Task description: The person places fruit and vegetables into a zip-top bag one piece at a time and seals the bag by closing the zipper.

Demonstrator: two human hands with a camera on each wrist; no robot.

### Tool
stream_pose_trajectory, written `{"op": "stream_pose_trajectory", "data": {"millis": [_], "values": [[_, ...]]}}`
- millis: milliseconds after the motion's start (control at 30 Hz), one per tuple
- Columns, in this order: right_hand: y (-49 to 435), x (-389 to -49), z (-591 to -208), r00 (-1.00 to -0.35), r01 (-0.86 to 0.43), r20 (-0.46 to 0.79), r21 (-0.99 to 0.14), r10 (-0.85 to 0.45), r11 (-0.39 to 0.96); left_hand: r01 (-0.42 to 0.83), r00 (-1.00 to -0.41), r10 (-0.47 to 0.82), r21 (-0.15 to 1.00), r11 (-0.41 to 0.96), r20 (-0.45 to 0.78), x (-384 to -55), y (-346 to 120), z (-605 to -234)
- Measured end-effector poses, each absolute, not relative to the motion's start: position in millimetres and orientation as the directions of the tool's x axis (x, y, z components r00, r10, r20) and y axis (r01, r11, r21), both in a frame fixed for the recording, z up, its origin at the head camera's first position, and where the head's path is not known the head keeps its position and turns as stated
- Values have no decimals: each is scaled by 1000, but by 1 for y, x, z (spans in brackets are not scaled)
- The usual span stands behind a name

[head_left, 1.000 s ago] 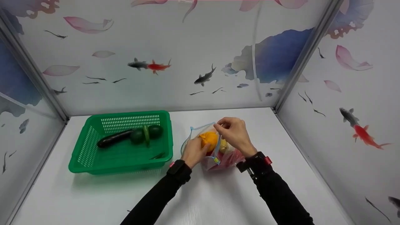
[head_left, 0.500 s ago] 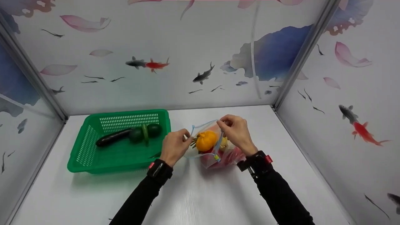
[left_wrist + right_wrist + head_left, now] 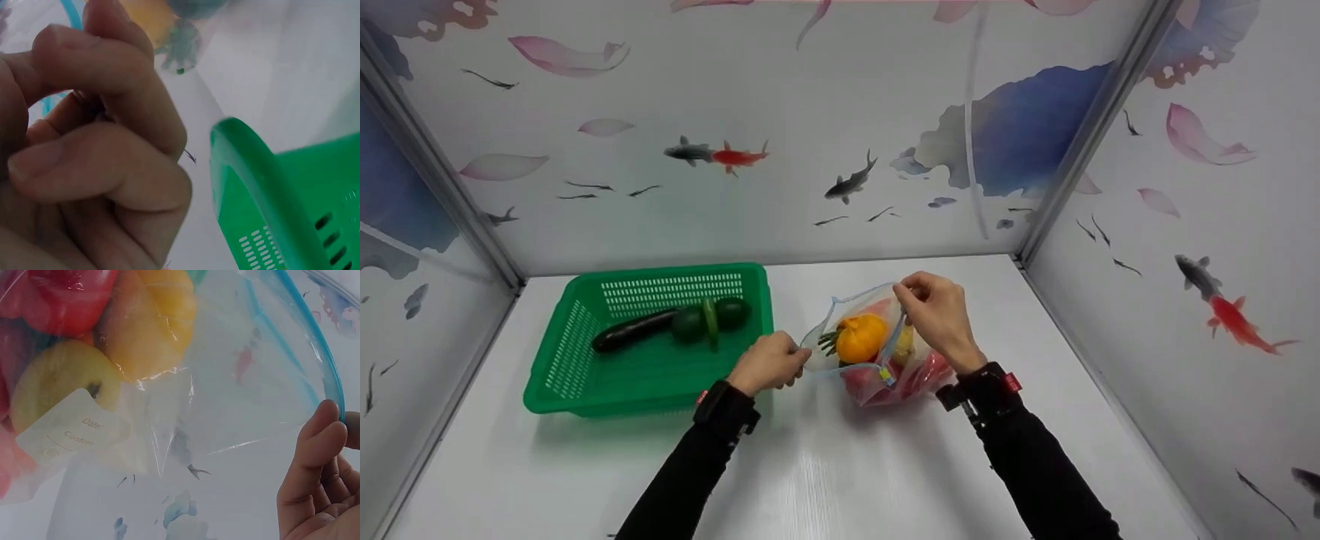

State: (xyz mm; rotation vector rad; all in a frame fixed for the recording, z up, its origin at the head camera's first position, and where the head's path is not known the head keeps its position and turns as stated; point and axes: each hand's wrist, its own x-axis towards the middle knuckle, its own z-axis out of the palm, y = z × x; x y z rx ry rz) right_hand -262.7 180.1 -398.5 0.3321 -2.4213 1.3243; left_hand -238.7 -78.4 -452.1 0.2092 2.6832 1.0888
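A clear zip bag (image 3: 225, 405) with a blue-edged mouth stands right of the basket, its mouth spread apart. My left hand (image 3: 769, 364) pinches the left end of that mouth, fingers curled. At the upper right of the mouth, my right hand (image 3: 937, 311) pinches the blue edge (image 3: 332, 377) between thumb and fingers. Inside lies an orange-yellow pumpkin (image 3: 861, 339), its green stem toward my left hand. A yellow apple-like fruit (image 3: 62, 388) and red, glossy produce (image 3: 73, 304) sit with it. On the bag are a white label (image 3: 70, 433) and a yellow slider (image 3: 887, 373).
A green plastic basket (image 3: 645, 390) stands left of the bag, close to my left hand. It holds an eggplant (image 3: 634, 331), dark green round produce (image 3: 688, 325) and a slim green vegetable (image 3: 711, 322). Printed walls (image 3: 885, 112) enclose the white table (image 3: 825, 480).
My left hand has left the pumpkin, moved left, and now pinches the bag's left edge. The mouth is spread wider. My right hand has kept its grip, shifting slightly right.
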Motion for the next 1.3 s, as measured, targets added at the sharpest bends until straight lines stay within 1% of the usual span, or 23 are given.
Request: {"op": "stream_pose_trajectory", "data": {"millis": [233, 333, 533, 667, 800, 967, 1100, 1200, 1300], "values": [[201, -270, -378, -870, -383, 487, -769, 80, 512, 103, -957, 282, 824, 557, -72, -257, -65, -411], [213, -274, -366, -862, -373, 489, -793, 136, 482, 146, -953, 303, 883, 447, 4, -265, -57, -392], [233, -283, -344, -854, -346, 474, -826, 216, 444, 195, -951, 278, 959, 206, 134, -277, -41, -363], [235, -277, -329, -836, -356, 493, -822, 241, 444, 215, -949, 259, 970, 116, 180, -284, -31, -354], [231, -265, -317, -825, -361, 506, -815, 253, 453, 226, -943, 268, 971, 83, 197, -289, -23, -354], [231, -265, -313, -816, -342, 502, -820, 287, 460, 218, -939, 291, 971, 100, 181, -292, -17, -367], [239, -281, -330, -795, -342, 526, -800, 302, 493, 198, -931, 338, 970, 143, 141, -290, -15, -388], [246, -292, -347, -796, -331, 532, -782, 289, 528, 173, -921, 378, 970, 171, 98, -288, -15, -404], [244, -290, -353, -810, -308, 520, -770, 270, 558, 146, -918, 392, 971, 190, 62, -288, -16, -416]]}}
